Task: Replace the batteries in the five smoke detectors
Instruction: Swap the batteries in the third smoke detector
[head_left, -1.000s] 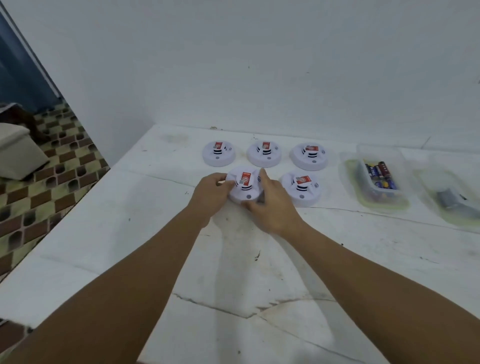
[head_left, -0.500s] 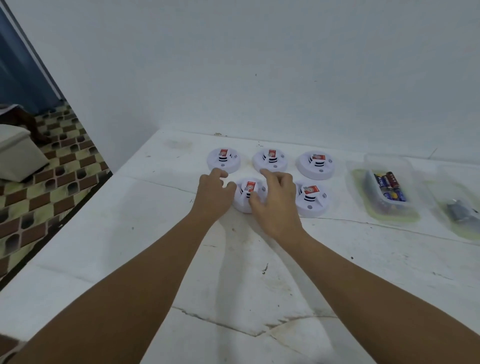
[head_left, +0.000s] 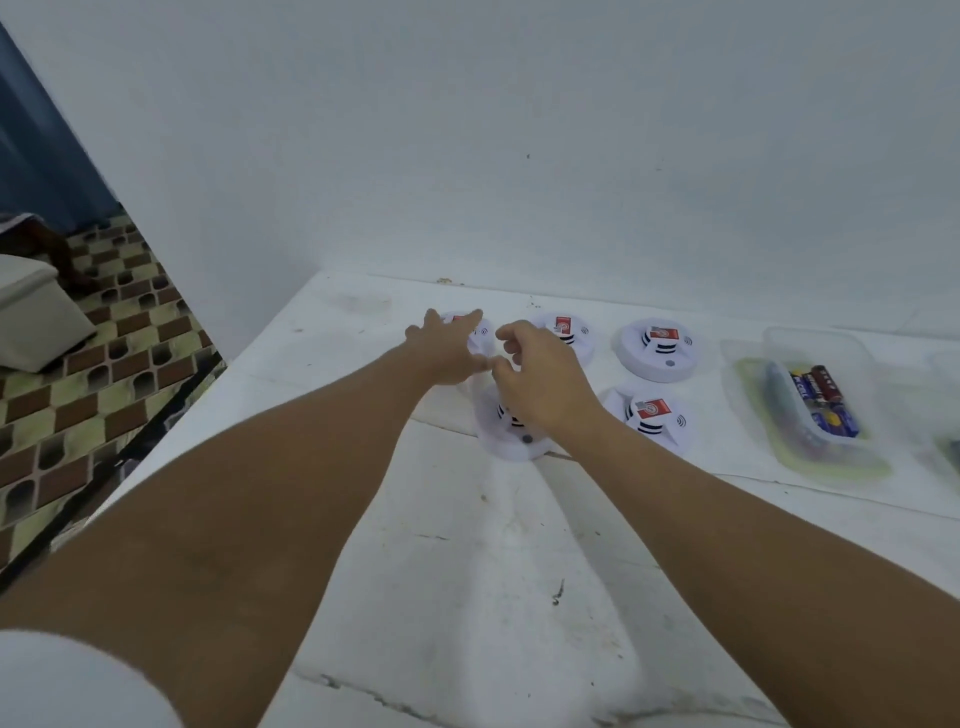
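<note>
Several round white smoke detectors with red labels lie on the white table (head_left: 467, 545). My left hand (head_left: 447, 348) reaches over the back-left detector (head_left: 480, 332), fingers spread, covering most of it. My right hand (head_left: 540, 379) hovers with curled fingers above the front-left detector (head_left: 511, 439), holding nothing. The back-middle detector (head_left: 571, 332) is partly hidden by my right hand. The back-right detector (head_left: 655, 349) and the front-right detector (head_left: 652, 418) lie untouched. A clear tray of batteries (head_left: 821, 402) stands to their right.
A second clear tray (head_left: 948, 410) sits at the far right edge of the view. The white wall (head_left: 519, 156) rises directly behind the detectors. The table's left edge drops to a patterned tile floor (head_left: 78, 389) with a beige box.
Both hands let go of the front-left detector and moved away from me. My left hand now reaches over the back-left detector, and my right hand is lifted above the front-left one.
</note>
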